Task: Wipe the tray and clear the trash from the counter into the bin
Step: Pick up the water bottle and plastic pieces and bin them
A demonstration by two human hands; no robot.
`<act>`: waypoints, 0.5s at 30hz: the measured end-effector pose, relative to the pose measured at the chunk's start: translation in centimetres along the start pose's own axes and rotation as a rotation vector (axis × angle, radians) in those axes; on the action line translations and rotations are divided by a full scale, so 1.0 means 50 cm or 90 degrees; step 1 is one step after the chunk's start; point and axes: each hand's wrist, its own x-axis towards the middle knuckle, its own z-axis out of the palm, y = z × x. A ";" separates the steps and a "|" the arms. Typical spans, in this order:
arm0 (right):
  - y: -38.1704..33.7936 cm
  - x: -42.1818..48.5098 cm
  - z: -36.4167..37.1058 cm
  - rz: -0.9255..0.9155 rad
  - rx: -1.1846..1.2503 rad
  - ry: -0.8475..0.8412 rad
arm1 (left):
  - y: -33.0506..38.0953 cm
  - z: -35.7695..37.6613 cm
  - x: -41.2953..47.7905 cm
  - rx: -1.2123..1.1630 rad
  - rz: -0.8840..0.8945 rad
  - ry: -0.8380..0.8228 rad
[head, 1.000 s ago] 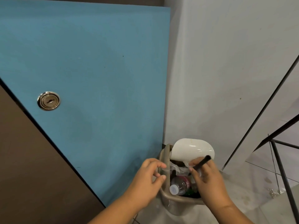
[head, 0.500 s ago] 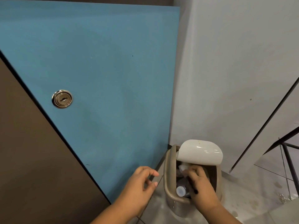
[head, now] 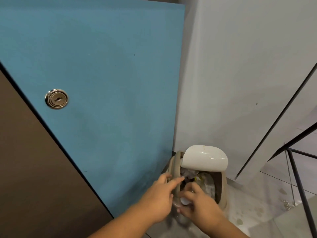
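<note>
Tan plastic under a white lid is filling the corner as we are bending over the bin [head: 176, 166], which is standing on the tiled floor [head: 257, 212] where a blue door panel [head: 103, 83] is meeting a grey wall [head: 240, 66]. The lid [head: 204, 158] is tipping up at the far side of the bin, so the mouth is showing.

Our left hand [head: 159, 198] is reaching to the near-left rim of the bin. Its fingers [head: 176, 179] are fairly straight and spread and are holding nothing. Blur is hiding whether the tips are touching the rim or stopping just short of it. Our right hand [head: 202, 206] is hanging over the near side of the bin's mouth, fingers curling down around a small white round cap [head: 185, 201]. We cannot tell whether they are gripping it or only arching above it.

Trash [head: 205, 181], crumpled pale wrapping with a scrap of yellow, is lying inside the bin, heaped close to the top below the lid. Up and to the left of the bin a round metal lock [head: 56, 99] is sitting in the door panel. To the bin's right a black metal frame [head: 296, 177] is standing.

By our reading, the binning is well under way, perhaps on its last piece. The tray and the surface are lying outside the shot, so we are unable to say whether the wiping is done or whether more litter is waiting there.
</note>
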 end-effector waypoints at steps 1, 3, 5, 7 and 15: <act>-0.002 -0.002 0.000 0.003 -0.018 -0.031 | 0.008 0.002 0.006 0.044 -0.002 -0.023; 0.001 -0.001 0.000 0.015 0.003 -0.025 | 0.020 0.004 0.014 0.124 -0.013 -0.060; 0.002 -0.002 -0.009 0.023 -0.010 0.019 | 0.028 0.003 0.017 0.182 -0.024 -0.075; 0.003 -0.006 -0.027 0.037 -0.038 0.094 | 0.034 0.002 0.018 0.213 -0.030 -0.075; 0.026 -0.011 -0.049 0.183 -0.289 0.020 | 0.029 0.009 0.016 0.206 -0.040 -0.077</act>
